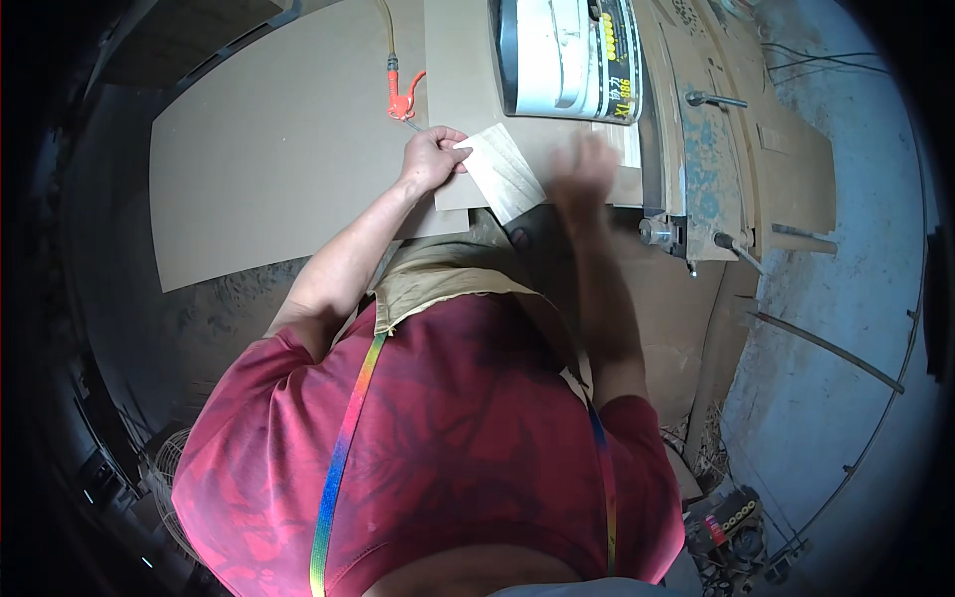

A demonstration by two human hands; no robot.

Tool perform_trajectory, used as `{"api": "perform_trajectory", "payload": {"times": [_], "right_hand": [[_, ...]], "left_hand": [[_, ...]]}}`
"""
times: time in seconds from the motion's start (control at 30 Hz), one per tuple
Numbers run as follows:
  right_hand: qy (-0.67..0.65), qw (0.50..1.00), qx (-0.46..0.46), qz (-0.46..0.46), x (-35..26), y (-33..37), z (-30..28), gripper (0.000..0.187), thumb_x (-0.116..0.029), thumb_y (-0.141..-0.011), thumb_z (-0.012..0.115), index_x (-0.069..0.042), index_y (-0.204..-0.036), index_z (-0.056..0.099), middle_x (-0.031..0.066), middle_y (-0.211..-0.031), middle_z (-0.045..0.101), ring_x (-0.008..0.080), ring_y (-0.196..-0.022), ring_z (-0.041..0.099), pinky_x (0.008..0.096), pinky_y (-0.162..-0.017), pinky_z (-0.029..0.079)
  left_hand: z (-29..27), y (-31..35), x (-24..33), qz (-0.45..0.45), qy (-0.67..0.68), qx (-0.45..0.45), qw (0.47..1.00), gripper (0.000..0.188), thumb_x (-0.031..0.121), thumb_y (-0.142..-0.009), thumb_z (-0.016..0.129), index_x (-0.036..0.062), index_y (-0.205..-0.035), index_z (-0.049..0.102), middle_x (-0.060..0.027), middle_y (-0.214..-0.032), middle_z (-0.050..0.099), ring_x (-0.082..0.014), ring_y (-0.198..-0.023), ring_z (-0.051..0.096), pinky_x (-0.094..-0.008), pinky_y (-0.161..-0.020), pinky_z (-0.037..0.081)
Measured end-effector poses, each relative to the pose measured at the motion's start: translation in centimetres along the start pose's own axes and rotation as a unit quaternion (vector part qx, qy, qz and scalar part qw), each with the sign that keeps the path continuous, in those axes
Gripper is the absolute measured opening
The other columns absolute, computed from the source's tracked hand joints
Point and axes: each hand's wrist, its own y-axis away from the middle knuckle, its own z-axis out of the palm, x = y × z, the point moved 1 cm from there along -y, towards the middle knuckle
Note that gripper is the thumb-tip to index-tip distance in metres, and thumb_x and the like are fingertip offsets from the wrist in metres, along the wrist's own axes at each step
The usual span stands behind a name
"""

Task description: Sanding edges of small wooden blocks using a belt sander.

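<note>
My left hand (433,159) pinches the upper left corner of a thin, pale rectangular piece (505,175) with a wood-like grain. The piece lies tilted over the near edge of the work surface. Off its right side, my right hand (585,167) is smeared by motion, so its fingers cannot be made out. It is apart from the pale piece. Beyond my left hand lies a red air blow gun (401,99) on a hose, its thin nozzle pointing toward that hand.
A large container (567,60) with a white, black and yellow label lies at the back. A broad brown board (269,139) spreads to the left. Machinery with a metal handle (716,100) stands at the right, and a rod (826,348) juts by the wall.
</note>
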Motion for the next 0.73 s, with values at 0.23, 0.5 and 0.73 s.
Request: {"api": "perform_trajectory", "payload": {"times": [0.23,0.5,0.73], "right_hand": [[-0.052,0.985,-0.150,0.070,-5.4,4.7,-5.0,0.054,-0.033,-0.084,0.088,-0.012,-0.133,0.077,0.0217,-0.138,0.061,0.0432,-0.117,0.060,0.0520,-0.099,0.053],[0.105,0.989,-0.053,0.089,4.9,4.6,-4.0,0.050,-0.031,-0.088,0.088,-0.010,-0.133,0.076,0.0217,-0.137,0.062,0.0426,-0.120,0.059,0.0534,-0.101,0.053],[-0.009,0.965,-0.089,0.246,6.9,0.1,0.4,0.057,-0.034,-0.097,0.082,-0.015,-0.149,0.069,0.0177,-0.151,0.057,0.0431,-0.142,0.047,0.0595,-0.111,0.050]], "left_hand": [[7.0,-0.4,0.0,0.018,0.022,-0.090,0.996,0.017,-0.001,-0.099,0.075,-0.0062,-0.115,0.076,-0.0073,-0.086,0.076,-0.0131,-0.069,0.073,-0.0230,-0.067,0.058],[5.9,1.3,1.1,0.045,-0.017,-0.143,0.989,0.022,0.020,-0.102,0.079,-0.0012,-0.108,0.078,-0.0049,-0.080,0.076,-0.0121,-0.069,0.070,-0.0254,-0.069,0.056],[-12.9,12.8,-13.2,0.112,-0.591,0.080,0.795,0.057,0.042,-0.106,0.072,0.0222,-0.158,0.063,-0.0202,-0.177,0.039,-0.0288,-0.168,0.031,-0.0406,-0.135,0.030]]}}
